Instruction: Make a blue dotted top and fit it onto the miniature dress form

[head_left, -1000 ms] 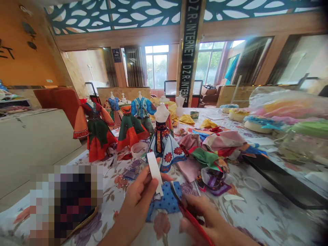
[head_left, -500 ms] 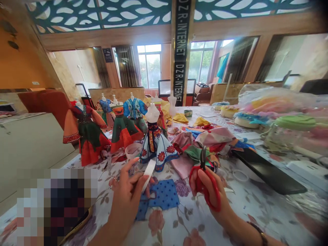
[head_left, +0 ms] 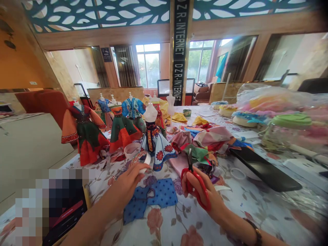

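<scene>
Left hand (head_left: 132, 179) moved off blue cloth (head_left: 165, 194) — perhaps touching white strip (head_left: 148, 159), scissors (head_left: 190, 162) upright

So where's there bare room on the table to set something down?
Bare tablecloth shows nearer you than the blue cloth, between your left forearm and right forearm, and between the right forearm and the flat black object. Beyond the blue cloth it's crowded: dressed mannequins left, heaped fabric right.
</scene>
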### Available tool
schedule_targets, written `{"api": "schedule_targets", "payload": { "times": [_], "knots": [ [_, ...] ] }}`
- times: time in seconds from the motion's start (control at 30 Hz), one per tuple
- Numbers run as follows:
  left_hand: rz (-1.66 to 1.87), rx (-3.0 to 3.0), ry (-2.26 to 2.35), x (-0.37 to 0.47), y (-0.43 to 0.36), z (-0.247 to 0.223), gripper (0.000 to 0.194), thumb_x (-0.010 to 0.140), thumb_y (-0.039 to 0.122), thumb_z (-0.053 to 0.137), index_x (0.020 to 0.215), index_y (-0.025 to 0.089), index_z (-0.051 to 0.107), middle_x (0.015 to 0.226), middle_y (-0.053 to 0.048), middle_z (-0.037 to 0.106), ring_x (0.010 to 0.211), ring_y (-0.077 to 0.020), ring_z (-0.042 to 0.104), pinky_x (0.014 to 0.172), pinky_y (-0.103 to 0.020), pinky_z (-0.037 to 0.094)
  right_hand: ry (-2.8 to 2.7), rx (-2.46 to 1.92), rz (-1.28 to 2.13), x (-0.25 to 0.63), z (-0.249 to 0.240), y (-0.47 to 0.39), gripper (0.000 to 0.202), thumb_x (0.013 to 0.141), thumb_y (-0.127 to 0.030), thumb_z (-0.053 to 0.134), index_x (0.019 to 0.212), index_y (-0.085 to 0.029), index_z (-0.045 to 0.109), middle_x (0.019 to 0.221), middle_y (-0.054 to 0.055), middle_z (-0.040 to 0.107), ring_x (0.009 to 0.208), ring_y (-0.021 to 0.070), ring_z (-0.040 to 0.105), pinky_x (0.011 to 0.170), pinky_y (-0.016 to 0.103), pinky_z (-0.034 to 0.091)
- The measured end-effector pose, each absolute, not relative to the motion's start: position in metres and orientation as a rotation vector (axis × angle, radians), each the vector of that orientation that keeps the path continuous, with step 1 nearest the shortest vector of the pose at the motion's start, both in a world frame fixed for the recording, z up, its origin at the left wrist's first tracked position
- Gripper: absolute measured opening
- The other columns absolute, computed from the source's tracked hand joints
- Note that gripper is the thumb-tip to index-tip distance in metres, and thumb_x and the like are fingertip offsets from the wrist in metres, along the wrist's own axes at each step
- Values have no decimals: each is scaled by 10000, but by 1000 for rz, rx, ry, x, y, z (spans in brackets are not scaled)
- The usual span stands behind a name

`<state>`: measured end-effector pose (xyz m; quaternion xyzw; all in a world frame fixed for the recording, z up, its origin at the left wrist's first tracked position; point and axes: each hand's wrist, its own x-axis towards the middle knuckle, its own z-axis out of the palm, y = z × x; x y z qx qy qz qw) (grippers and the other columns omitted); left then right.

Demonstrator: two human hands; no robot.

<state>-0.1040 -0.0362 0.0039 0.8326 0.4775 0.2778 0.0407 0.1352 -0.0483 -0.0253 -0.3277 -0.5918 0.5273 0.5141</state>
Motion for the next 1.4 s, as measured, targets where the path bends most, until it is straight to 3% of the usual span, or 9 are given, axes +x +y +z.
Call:
{"api": "schedule_targets", "payload": {
  "times": [0.17,0.27,0.37,0.7,0.9,1.03,1.17,1.27,1.4],
  "knots": [
    [816,2545,1489,-128,-27,16,252,909,274,353,1036,236,568,1022,-35,675,892,-195,639,770,-275,472,-2002,-924,845,141,-34,-51,217,855,-405,497,862,-187,501,781,35,602,690,164,534,643,287,423],
    [735,2483,1617,-143,-25,24,237,912,332,365,994,241,568,814,15,676,635,-153,623,627,-232,448,-2355,-930,701,143,-33,-55,279,819,-345,534,1033,-171,496,941,86,631,832,213,577,724,315,443],
    [573,2510,1577,-150,-25,29,211,903,346,389,899,232,565,710,38,649,560,-132,580,561,-207,396,-2613,-921,597,142,-26,-58,330,787,-299,547,1071,-139,497,1001,130,626,844,240,596,701,319,454],
    [183,2543,1270,-135,-37,22,228,888,153,379,800,224,578,732,23,609,707,-139,564,637,-221,356,-2811,-511,492,153,-34,-45,272,694,-282,511,947,-180,517,759,46,639,646,188,571,563,266,388],
    [310,2644,1148,-116,-35,8,303,841,57,338,830,211,599,815,-16,620,781,-164,579,668,-245,397,-2776,-414,447,159,-42,-43,304,617,-301,486,900,-199,532,655,12,601,567,171,538,512,260,350],
    [406,2640,1084,-106,-31,-2,321,808,15,346,812,203,606,815,-25,628,814,-175,590,680,-254,434,-2704,-483,474,160,-35,-47,254,651,-282,427,859,-212,555,617,2,590,536,153,527,511,258,347],
    [473,2634,1024,-104,-27,-11,329,832,5,354,877,196,619,963,-61,673,964,-193,595,826,-313,457,-2617,-472,456,157,-29,-49,215,701,-309,428,836,-205,560,633,17,601,540,156,532,509,260,359],
    [590,2588,1023,-101,-29,-12,297,858,32,388,870,206,629,1054,-52,664,1021,-172,588,880,-304,447,-2554,-514,350,154,-29,-49,174,731,-330,439,789,-206,547,638,26,598,561,161,528,521,266,360],
    [801,2396,1135,-91,-40,-1,174,881,145,470,860,210,630,938,-14,687,920,-150,622,821,-262,464,-2518,-623,199,151,-31,-47,204,753,-397,507,793,-201,544,638,17,599,572,159,521,520,276,334]
  ]
}}
